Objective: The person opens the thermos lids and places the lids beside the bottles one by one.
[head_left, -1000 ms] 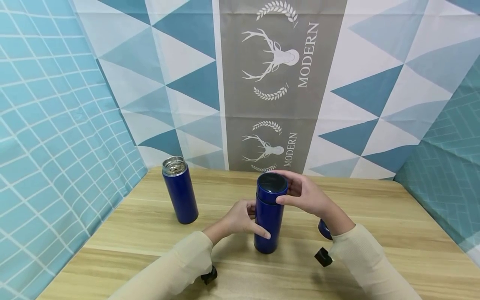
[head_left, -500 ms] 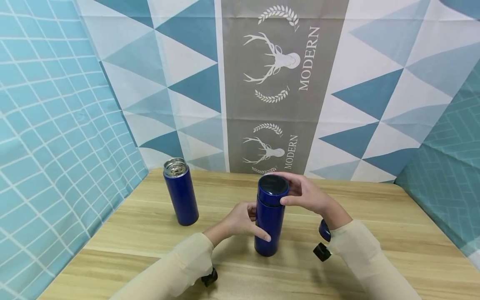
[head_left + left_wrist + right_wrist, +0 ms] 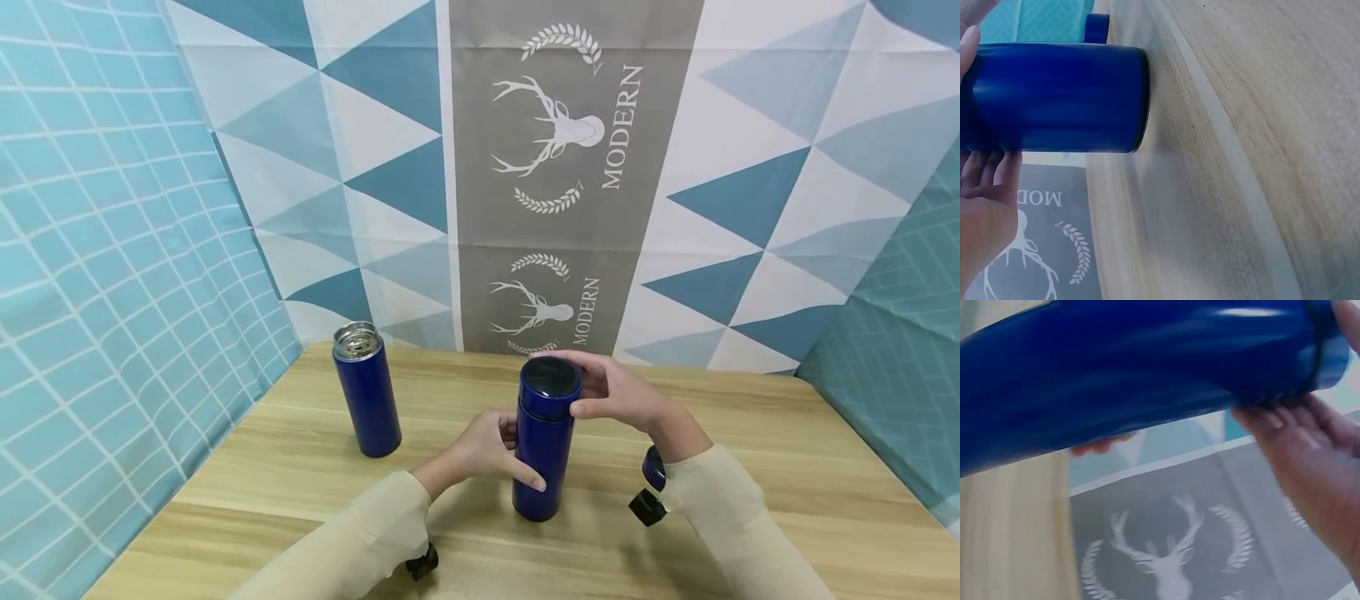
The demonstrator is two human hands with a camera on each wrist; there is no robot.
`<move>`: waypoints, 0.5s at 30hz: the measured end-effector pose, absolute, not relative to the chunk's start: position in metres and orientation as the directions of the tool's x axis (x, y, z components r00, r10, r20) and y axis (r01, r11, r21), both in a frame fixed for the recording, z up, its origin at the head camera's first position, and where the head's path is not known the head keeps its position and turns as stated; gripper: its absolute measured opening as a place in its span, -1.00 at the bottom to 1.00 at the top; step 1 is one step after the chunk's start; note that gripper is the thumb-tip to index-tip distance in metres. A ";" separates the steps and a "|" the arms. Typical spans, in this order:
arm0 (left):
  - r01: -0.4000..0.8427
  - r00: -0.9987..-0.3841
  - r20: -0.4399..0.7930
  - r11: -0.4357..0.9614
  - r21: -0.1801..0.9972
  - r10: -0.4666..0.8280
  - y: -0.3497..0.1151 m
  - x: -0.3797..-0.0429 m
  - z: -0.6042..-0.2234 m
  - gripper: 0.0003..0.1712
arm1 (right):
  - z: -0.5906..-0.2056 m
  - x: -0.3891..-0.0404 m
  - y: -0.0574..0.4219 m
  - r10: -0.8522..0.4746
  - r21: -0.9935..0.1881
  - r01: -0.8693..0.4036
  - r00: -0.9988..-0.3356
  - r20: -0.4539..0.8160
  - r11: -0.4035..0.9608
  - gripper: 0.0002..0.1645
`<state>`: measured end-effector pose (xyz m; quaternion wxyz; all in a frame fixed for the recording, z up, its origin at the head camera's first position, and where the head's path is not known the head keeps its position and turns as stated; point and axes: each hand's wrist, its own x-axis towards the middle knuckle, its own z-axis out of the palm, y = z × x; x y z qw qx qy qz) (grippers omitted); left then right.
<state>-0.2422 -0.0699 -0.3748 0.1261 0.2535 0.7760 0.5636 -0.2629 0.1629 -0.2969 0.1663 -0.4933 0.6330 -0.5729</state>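
Observation:
A blue thermos [image 3: 547, 446] stands upright near the middle of the table, topped by a blue lid with a glossy black disc [image 3: 551, 377]. My left hand [image 3: 486, 446] grips its body from the left, thumb across the front. Up at the lid, my right hand [image 3: 618, 396] holds it from the right and behind, with the thumb at its front right edge. In the left wrist view, the thermos [image 3: 1060, 100] has its base at the table. The right wrist view shows the right fingers under the lid end of the thermos [image 3: 1147, 369].
Another blue thermos [image 3: 369, 404], lidless with a bare steel mouth, stands at the left. A short blue lid [image 3: 654, 468] lies right, partly hidden behind the right wrist. Black camera blocks [image 3: 647, 507] hang at both wrists. Patterned cloths border the wooden table [image 3: 780, 483].
My right thumb has slid a little rightward round the front of the lid. My left hand keeps its grip. The head view has shifted slightly, so everything sits lower.

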 end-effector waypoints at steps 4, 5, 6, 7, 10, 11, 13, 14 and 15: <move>0.231 -0.841 0.073 0.233 0.945 0.537 -0.069 -0.241 -0.379 -0.33 | -0.290 -0.245 0.162 -0.761 -0.874 -0.480 -0.536 0.364 -0.080 -0.12; 0.232 -0.841 0.074 0.234 0.944 0.536 -0.069 -0.240 -0.379 -0.33 | -0.289 -0.240 0.161 -0.734 -0.867 -0.496 -0.569 0.370 -0.053 -0.12; 0.237 -0.841 0.078 0.235 0.943 0.536 -0.070 -0.241 -0.379 -0.33 | -0.287 -0.234 0.158 -0.703 -0.861 -0.507 -0.605 0.373 -0.020 -0.12; 0.243 -0.841 0.083 0.235 0.941 0.535 -0.070 -0.241 -0.379 -0.33 | -0.286 -0.229 0.155 -0.669 -0.856 -0.516 -0.642 0.375 0.016 -0.12; 0.269 -0.833 0.109 0.225 0.937 0.543 -0.071 -0.243 -0.377 -0.33 | -0.284 -0.218 0.146 -0.570 -0.838 -0.534 -0.726 0.385 0.114 -0.13; 0.274 -0.829 0.114 0.220 0.936 0.547 -0.071 -0.243 -0.376 -0.33 | -0.283 -0.215 0.144 -0.543 -0.832 -0.536 -0.744 0.389 0.139 -0.15; 0.278 -0.826 0.118 0.215 0.936 0.552 -0.071 -0.244 -0.375 -0.33 | -0.284 -0.213 0.140 -0.497 -0.830 -0.531 -0.773 0.393 0.169 -0.17; 0.277 -0.825 0.116 0.216 0.936 0.554 -0.070 -0.243 -0.374 -0.32 | -0.285 -0.212 0.139 -0.483 -0.833 -0.526 -0.782 0.393 0.175 -0.18; 0.275 -0.825 0.113 0.219 0.936 0.554 -0.070 -0.243 -0.374 -0.33 | -0.286 -0.212 0.138 -0.474 -0.836 -0.520 -0.788 0.392 0.174 -0.19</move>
